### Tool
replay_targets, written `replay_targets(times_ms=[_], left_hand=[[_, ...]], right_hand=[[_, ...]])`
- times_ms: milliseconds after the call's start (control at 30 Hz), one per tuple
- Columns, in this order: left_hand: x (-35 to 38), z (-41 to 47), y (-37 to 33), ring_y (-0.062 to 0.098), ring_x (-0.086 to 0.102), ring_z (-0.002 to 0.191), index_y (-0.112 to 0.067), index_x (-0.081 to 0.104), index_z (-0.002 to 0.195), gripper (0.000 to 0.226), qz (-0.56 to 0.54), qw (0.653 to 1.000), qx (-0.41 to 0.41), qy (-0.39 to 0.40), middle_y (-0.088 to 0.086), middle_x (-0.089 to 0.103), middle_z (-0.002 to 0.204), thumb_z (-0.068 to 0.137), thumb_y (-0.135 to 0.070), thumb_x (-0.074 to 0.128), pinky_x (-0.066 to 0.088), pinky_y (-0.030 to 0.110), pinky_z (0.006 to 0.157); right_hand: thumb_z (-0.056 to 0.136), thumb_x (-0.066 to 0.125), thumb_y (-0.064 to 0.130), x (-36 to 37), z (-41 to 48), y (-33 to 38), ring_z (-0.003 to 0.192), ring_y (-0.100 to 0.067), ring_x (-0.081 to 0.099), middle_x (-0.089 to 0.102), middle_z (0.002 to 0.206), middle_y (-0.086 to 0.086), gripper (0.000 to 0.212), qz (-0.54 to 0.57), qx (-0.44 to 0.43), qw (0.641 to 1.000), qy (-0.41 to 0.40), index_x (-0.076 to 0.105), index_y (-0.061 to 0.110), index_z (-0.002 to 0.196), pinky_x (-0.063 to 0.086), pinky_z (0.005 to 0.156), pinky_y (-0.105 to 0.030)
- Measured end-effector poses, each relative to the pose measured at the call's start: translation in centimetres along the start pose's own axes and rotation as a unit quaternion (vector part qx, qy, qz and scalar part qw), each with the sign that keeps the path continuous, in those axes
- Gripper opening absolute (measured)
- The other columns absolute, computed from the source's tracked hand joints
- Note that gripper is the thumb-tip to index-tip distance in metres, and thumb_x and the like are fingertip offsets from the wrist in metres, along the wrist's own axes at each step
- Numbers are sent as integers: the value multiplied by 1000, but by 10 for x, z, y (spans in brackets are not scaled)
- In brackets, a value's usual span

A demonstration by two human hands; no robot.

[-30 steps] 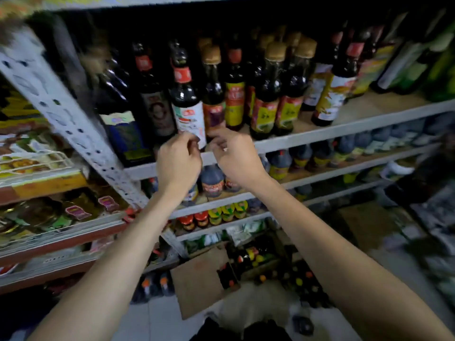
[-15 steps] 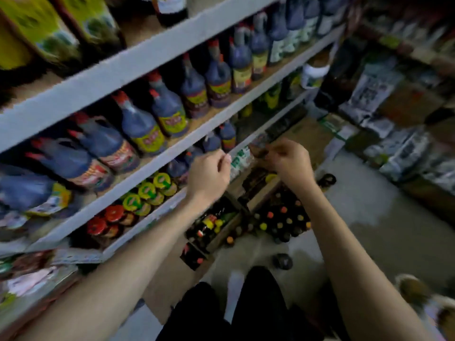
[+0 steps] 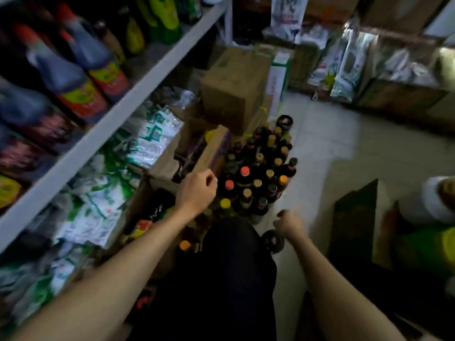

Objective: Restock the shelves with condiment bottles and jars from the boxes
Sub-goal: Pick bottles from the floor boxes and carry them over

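Several dark condiment bottles (image 3: 258,173) with red, orange, yellow and tan caps stand packed together on the floor beside an open cardboard box (image 3: 214,148). My left hand (image 3: 197,190) hovers just left of them, fingers loosely curled, holding nothing. My right hand (image 3: 289,222) hangs lower, near the front of the bottle group, also loosely curled and empty, blurred by motion. A white shelf edge (image 3: 118,114) runs diagonally at the left, with dark jugs (image 3: 81,77) above it.
A closed brown carton (image 3: 234,87) sits behind the bottles. Green and white packets (image 3: 103,193) fill the lowest shelf at left. Bagged goods (image 3: 344,67) line the far side of the tiled floor (image 3: 332,148). A dark box (image 3: 354,217) stands at right.
My view has dropped from the upper shelf of bottles to the floor. Both hands came down off the shelf and now hang above the floor bottles, further apart.
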State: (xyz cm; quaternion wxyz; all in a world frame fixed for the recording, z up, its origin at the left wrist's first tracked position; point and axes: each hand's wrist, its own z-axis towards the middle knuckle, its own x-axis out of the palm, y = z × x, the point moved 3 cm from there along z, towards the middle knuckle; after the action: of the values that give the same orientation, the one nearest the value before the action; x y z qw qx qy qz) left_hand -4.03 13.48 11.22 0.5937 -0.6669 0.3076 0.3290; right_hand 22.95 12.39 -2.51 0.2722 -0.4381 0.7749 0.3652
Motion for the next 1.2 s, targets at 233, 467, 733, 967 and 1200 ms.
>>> replay_targets(times_ms=[233, 467, 733, 967, 1200], left_hand=[[54, 36, 68, 21, 64, 83, -25, 66, 89, 10, -10, 998, 67, 17, -1, 68, 84, 95, -26, 58, 52, 39, 73], [81, 12, 90, -1, 59, 86, -29, 65, 96, 7, -91, 988, 59, 108, -13, 65, 91, 95, -22, 63, 43, 18, 65], [115, 6, 66, 8, 39, 137, -43, 44, 135, 67, -225, 919, 60, 317, -6, 46, 146, 77, -56, 75, 41, 32, 104], [93, -6, 32, 16, 63, 119, -30, 46, 135, 93, -468, 800, 56, 370, -8, 68, 125, 58, -70, 80, 53, 26, 89], [104, -6, 37, 32, 71, 99, -17, 75, 110, 67, -609, 726, -60, 312, 16, 72, 109, 53, -49, 92, 58, 40, 78]], right_hand=[[85, 64, 50, 130, 63, -55, 124, -43, 46, 30, 145, -17, 86, -85, 6, 995, 46, 17, 27, 153, 44, 97, -50], [86, 62, 47, 124, 50, -50, 100, -37, 55, 46, 120, -13, 62, -166, -55, 985, 2, 40, 20, 137, 53, 82, -44], [68, 58, 63, -8, -1, 54, 92, -22, 60, 66, 108, -3, 69, -150, -183, 971, 21, 56, 30, 129, 47, 69, -29], [62, 50, 74, -77, -53, 128, 67, 2, 61, 68, 76, 15, 53, 68, -243, 968, 8, 71, 34, 91, 45, 60, -23], [85, 43, 74, -70, -34, 105, 81, -13, 63, 72, 98, -1, 63, 263, -195, 938, -113, 72, 22, 105, 45, 70, -31]])
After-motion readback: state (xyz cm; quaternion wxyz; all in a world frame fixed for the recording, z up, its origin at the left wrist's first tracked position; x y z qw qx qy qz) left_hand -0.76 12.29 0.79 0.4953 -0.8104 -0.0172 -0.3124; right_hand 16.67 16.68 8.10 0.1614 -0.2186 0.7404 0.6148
